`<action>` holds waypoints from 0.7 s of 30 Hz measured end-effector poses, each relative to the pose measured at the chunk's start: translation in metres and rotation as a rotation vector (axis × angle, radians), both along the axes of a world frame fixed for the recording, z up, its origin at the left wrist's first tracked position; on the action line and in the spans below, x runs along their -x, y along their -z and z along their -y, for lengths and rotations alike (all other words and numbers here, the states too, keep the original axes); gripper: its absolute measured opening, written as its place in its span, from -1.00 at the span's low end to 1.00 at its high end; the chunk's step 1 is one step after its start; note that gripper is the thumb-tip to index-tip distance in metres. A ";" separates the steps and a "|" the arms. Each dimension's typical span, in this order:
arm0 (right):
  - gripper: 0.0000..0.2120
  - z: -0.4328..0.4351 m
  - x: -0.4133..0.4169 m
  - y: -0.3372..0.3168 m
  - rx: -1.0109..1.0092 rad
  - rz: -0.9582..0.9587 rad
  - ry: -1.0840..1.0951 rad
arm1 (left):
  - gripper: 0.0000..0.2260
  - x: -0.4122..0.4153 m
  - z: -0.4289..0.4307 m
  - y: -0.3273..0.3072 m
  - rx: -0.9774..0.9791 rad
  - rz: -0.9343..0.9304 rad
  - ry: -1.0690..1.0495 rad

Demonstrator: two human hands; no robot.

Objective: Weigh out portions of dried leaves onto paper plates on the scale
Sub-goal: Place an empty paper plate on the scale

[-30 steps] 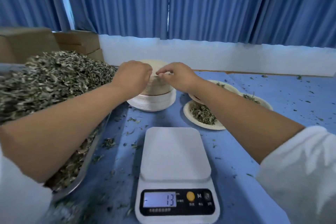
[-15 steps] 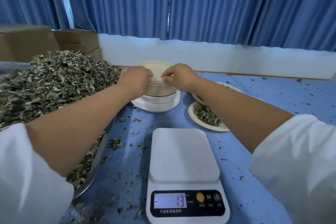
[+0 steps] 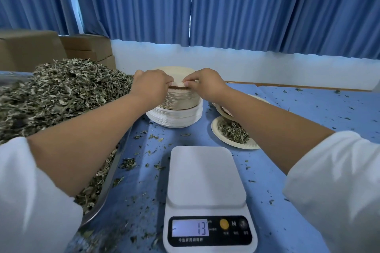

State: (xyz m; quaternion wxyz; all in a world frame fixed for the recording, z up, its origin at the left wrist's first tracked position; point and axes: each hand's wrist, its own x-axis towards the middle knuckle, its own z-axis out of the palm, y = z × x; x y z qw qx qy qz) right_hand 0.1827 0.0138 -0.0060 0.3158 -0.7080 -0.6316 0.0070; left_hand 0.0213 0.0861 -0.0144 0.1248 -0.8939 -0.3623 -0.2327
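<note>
Our tray (image 3: 109, 181) is heaped with dried leaves (image 3: 61, 92); one paper plate (image 3: 216, 129) holds a portion. Our left hand (image 3: 151, 84) and right hand (image 3: 205, 83) still pinch the top of the plate stack (image 3: 178, 109).

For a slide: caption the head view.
Beyond the scale, left hand and right hand pinch the top of the plate stack.

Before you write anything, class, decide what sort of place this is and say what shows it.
Probably a workroom for portioning dried herbs or tea. A heap of dried leaves fills a metal tray beside a digital scale, with a stack of paper plates behind and cardboard boxes at the back.
</note>
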 end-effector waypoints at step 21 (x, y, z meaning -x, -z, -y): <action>-0.81 0.066 0.012 0.008 -0.242 0.042 -0.121 | -0.77 0.030 0.054 -0.011 -0.093 0.136 0.252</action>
